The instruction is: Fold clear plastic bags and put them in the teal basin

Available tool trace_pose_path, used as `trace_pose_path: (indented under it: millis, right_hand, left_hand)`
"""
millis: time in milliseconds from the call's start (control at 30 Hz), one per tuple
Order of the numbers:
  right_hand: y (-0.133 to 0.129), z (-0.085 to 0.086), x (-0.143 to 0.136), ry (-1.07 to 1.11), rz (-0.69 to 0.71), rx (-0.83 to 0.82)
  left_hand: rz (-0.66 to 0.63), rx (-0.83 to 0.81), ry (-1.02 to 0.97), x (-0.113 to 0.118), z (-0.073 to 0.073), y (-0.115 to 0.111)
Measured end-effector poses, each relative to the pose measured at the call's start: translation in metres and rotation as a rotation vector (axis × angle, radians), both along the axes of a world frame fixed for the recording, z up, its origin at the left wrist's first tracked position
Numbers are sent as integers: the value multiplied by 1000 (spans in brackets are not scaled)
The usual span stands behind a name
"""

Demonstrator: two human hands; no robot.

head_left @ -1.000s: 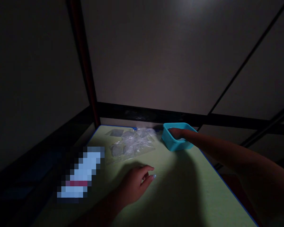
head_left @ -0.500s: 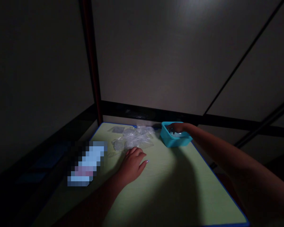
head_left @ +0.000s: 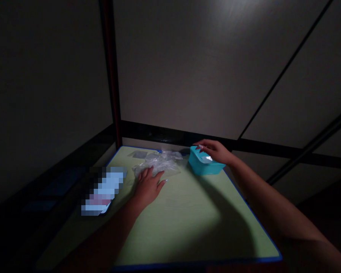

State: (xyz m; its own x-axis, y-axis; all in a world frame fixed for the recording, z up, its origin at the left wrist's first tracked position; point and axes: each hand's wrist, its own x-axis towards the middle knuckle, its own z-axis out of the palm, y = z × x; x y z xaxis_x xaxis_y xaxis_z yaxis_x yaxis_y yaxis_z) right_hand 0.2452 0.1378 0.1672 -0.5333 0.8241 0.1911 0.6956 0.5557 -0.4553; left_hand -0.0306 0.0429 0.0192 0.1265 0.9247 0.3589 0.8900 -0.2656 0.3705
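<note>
My left hand [head_left: 148, 187] rests on the table with its fingers spread. Its fingertips touch the near edge of a loose pile of clear plastic bags [head_left: 165, 163]. Over the rim of a teal plastic basket [head_left: 206, 168] is my right hand [head_left: 216, 151], thumb and fingers bent together. Whatever those fingers pinch, if anything, is too small and dark to make out. Inside the basket, just below the hand, some shiny clear plastic [head_left: 207, 158] catches the light.
A phone [head_left: 105, 192] with a lit, blurred-out screen lies on the left side of the pale green table [head_left: 187, 216]. Blue edging runs round the tabletop. A wall panel [head_left: 182, 76] rises behind it, and the room is dim.
My right hand has risen from inside the basket to above its rim. My left hand has shifted left and forward onto the plastic bags, its fingers spreading wider.
</note>
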Motion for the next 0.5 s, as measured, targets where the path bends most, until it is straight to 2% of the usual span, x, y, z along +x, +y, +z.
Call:
trace_pose_path:
  millis: [67,167,233,367,500]
  right_hand:
    - [-28,-16,-11,103,137,52]
    - [-61,-49,-26,154,287,9]
    - [-74,-74,-32,193,305,-34]
    - [-80,-117,-37,227,272,-3]
    - [-76,-141,-37,223,263,91]
  left_hand:
    - [45,-67,41,-2,-3,1]
    - [52,-123,84,-4,-9,2]
    - [31,-141,105,-5,-11,3]
    - [-15,-146,122,-5,-12,2]
    - [-43,-113,106,-5,-12,2]
